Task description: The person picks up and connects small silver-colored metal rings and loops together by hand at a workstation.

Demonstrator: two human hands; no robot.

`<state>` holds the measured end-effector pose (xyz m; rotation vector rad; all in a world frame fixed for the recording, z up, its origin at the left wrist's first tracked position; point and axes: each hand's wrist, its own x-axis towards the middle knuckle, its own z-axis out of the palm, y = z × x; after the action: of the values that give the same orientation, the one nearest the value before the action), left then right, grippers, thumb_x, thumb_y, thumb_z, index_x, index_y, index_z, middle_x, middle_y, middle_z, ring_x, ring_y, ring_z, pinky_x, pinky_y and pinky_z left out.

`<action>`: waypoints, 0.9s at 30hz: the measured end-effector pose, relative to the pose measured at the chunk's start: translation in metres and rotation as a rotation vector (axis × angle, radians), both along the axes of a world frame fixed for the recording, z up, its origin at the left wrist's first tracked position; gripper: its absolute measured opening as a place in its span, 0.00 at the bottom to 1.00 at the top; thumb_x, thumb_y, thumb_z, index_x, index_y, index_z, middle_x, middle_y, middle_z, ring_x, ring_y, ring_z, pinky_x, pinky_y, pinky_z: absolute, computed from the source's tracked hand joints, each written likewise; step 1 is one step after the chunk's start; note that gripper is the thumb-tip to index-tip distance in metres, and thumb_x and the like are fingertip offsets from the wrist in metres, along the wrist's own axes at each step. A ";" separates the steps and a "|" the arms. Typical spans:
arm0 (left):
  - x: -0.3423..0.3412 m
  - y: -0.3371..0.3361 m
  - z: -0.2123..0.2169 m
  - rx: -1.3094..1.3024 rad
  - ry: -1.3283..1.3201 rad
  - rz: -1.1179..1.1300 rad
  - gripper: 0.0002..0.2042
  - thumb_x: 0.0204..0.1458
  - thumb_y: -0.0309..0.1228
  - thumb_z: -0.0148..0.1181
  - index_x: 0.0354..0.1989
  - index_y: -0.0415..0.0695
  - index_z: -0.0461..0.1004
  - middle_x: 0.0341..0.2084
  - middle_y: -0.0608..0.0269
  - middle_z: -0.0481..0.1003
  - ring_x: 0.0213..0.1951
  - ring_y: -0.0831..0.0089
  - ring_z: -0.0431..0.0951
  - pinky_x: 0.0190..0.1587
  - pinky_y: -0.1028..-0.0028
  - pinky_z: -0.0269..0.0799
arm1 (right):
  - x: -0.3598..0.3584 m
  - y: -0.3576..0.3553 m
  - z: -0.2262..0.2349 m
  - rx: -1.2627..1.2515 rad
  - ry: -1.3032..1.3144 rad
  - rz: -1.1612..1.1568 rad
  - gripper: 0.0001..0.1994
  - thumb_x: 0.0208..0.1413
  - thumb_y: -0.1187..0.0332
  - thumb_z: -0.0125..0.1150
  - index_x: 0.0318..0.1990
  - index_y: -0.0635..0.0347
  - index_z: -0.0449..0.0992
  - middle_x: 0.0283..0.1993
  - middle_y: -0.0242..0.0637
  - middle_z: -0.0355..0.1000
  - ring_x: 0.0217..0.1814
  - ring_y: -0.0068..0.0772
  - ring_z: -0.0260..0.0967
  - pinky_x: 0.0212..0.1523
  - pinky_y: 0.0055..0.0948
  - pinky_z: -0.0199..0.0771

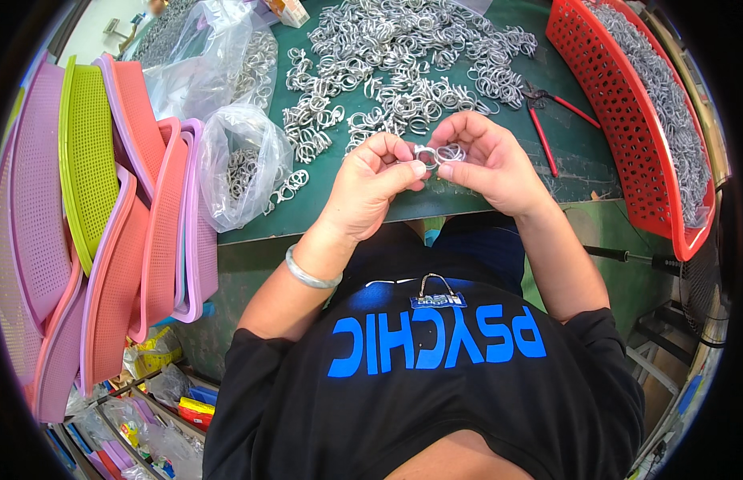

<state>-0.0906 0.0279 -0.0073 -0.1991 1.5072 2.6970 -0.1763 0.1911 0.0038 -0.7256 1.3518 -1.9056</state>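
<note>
Just above the near edge of the green table [579,160], my two hands are close together. My left hand [371,180] pinches a small silver metal ring [423,152] between thumb and fingers. In my right hand [487,164], thumb and fingertips are closed on silver metal rings [450,154], which touch or overlap the one at my left hand. Whether they are linked I cannot tell. A large pile of similar rings [387,68] spreads over the table just beyond my hands.
Red-handled pliers [539,100] lie right of the pile. A red perforated basket [619,120] full of metal rings stands at the right. To the left are clear plastic bags [247,200] with rings inside, beside stacked purple, green and coral baskets [87,160].
</note>
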 end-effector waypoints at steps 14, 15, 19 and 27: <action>0.000 0.013 -0.001 -0.311 0.198 0.224 0.08 0.43 0.19 0.58 0.30 0.41 0.65 0.28 0.69 0.67 0.29 0.86 0.66 0.32 0.85 0.64 | 0.005 0.001 -0.006 0.028 0.263 -0.109 0.11 0.43 0.83 0.56 0.36 0.66 0.66 0.38 0.31 0.63 0.37 0.17 0.62 0.37 0.17 0.64; 0.001 0.013 0.000 -0.330 0.199 0.217 0.08 0.43 0.17 0.57 0.30 0.41 0.65 0.30 0.67 0.67 0.32 0.84 0.67 0.35 0.84 0.64 | 0.005 0.001 -0.006 0.015 0.213 -0.105 0.10 0.44 0.82 0.56 0.36 0.66 0.66 0.38 0.31 0.63 0.37 0.17 0.62 0.36 0.16 0.64; 0.001 0.011 -0.003 -0.479 0.262 0.197 0.09 0.43 0.16 0.56 0.31 0.40 0.65 0.31 0.66 0.67 0.33 0.82 0.67 0.36 0.83 0.64 | 0.004 0.001 -0.005 -0.023 0.097 -0.086 0.08 0.46 0.81 0.55 0.35 0.66 0.66 0.36 0.30 0.64 0.35 0.16 0.62 0.35 0.15 0.64; 0.001 0.010 0.000 -0.671 0.379 0.214 0.09 0.42 0.15 0.56 0.31 0.39 0.66 0.30 0.65 0.67 0.31 0.82 0.66 0.34 0.83 0.63 | 0.005 0.001 -0.003 -0.074 0.124 -0.074 0.08 0.46 0.80 0.56 0.34 0.65 0.65 0.36 0.30 0.64 0.36 0.16 0.62 0.36 0.16 0.64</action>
<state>-0.0898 0.0383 -0.0074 0.1538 2.6017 2.3432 -0.1708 0.1926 0.0009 -0.8531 1.4073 -2.0060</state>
